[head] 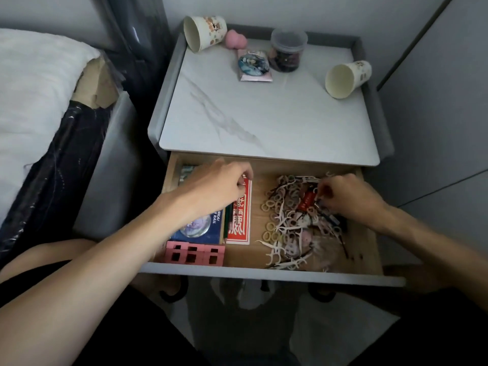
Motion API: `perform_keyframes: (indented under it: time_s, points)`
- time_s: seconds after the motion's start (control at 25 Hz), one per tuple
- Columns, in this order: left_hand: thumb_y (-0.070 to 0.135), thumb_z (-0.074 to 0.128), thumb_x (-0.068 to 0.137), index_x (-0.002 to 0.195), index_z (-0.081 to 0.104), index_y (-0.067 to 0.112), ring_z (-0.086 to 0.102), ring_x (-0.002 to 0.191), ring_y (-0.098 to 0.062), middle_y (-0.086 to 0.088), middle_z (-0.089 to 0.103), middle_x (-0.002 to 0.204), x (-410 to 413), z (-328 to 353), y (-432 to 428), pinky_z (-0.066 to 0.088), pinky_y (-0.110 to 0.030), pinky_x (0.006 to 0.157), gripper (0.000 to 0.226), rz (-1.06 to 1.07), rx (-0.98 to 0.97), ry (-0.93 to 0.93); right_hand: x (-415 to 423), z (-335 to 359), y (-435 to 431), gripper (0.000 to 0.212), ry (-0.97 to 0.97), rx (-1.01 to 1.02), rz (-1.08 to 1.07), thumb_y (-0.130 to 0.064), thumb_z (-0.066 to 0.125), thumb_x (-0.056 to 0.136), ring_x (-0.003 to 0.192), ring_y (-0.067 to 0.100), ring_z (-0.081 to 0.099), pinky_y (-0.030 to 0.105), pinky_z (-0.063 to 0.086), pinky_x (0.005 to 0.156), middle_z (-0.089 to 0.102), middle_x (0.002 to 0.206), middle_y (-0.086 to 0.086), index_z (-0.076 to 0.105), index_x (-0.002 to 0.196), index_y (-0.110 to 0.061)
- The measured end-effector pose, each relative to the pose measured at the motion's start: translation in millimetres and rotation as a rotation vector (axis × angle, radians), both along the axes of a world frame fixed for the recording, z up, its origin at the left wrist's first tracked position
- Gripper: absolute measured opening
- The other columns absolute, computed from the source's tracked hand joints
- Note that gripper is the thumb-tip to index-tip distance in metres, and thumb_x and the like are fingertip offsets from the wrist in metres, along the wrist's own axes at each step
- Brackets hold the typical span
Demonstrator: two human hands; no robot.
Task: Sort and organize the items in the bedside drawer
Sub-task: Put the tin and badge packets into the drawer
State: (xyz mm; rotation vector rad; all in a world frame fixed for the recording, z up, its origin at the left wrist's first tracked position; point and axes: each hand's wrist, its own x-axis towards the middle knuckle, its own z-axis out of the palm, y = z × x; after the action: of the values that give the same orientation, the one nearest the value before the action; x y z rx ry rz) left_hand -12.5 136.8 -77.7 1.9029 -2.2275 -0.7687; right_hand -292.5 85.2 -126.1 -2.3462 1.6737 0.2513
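The open wooden drawer (260,202) holds a red box (241,220) left, jumbled hair ties (274,204) right.

Open drawer (264,273) below tabletop (264,114) — packets (239,223) left, loose pile (287,223) right, jar (287,50) on top at back

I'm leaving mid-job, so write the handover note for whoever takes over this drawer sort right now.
Left hand: fingers curled at the far end of the red packet; grip unclear.
Right hand: pinches a small dark piece in the mixed pile.
Drawer open. Left side: blue box, pencils, red packet, pink blocks, lined up.
Right side: the pile of floss picks and hair ties, unsorted.
Left to do: separate the pile, perhaps into the two tipped paper cups on the nightstand top.
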Motion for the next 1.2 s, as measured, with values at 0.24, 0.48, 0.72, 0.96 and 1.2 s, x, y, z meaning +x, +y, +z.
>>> perform_keyframes:
  time_s: [0.24, 0.48, 0.72, 0.96, 1.2]
  points:
    - [0.000, 0.060, 0.092, 0.118, 0.068, 0.017, 0.068, 0.093, -0.013, -0.002, 0.065, 0.123, -87, -62, 0, 0.057, -0.035, 0.081, 0.033, -0.352, -0.053, 0.170, -27, -30, -1, 0.048, 0.375, -0.072, 0.336, -0.013, 0.053, 0.094, 0.107, 0.026, 0.066, 0.037, 0.053, 0.076, 0.059, 0.131, 0.005, 0.040, 0.141, -0.014]
    - [0.000, 0.056, 0.093, 0.141, 0.050, 0.020, 0.053, 0.129, -0.022, -0.008, 0.042, 0.152, -114, -104, -7, 0.048, -0.037, 0.104, 0.052, -0.566, -0.059, 0.051, -27, -37, -1, 0.048, 0.391, -0.063, 0.339, -0.014, 0.057, 0.091, 0.100, 0.030, 0.068, 0.038, 0.052, 0.073, 0.063, 0.122, 0.009, 0.039, 0.136, -0.011]
    - [0.041, 0.031, 0.105, 0.143, 0.026, 0.037, 0.061, 0.056, -0.022, -0.012, 0.065, 0.107, -117, -117, -8, 0.055, -0.046, 0.050, 0.038, -0.491, -0.078, 0.056, -22, -37, 4, 0.055, 0.374, -0.077, 0.302, -0.009, 0.055, 0.090, 0.097, 0.032, 0.068, 0.040, 0.053, 0.072, 0.058, 0.126, 0.014, 0.036, 0.142, -0.007]
    - [0.040, 0.029, 0.105, 0.149, 0.019, 0.035, 0.064, 0.066, -0.020, -0.010, 0.048, 0.142, -120, -119, -2, 0.056, -0.036, 0.056, 0.045, -0.433, -0.070, 0.033, -14, -37, 2, 0.059, 0.271, 0.018, 0.164, -0.001, 0.059, 0.083, 0.102, 0.038, 0.065, 0.042, 0.055, 0.077, 0.049, 0.132, 0.021, 0.040, 0.139, -0.004]
    - [-0.001, 0.048, 0.096, 0.141, 0.032, 0.014, 0.060, 0.060, -0.019, -0.012, 0.053, 0.100, -121, -117, -3, 0.054, -0.027, 0.046, 0.050, -0.369, -0.044, 0.018, -17, -9, -1, 0.046, 0.056, -0.010, -0.009, -0.013, 0.068, 0.078, 0.107, 0.035, 0.056, 0.038, 0.051, 0.085, 0.054, 0.119, 0.017, 0.056, 0.122, -0.005]
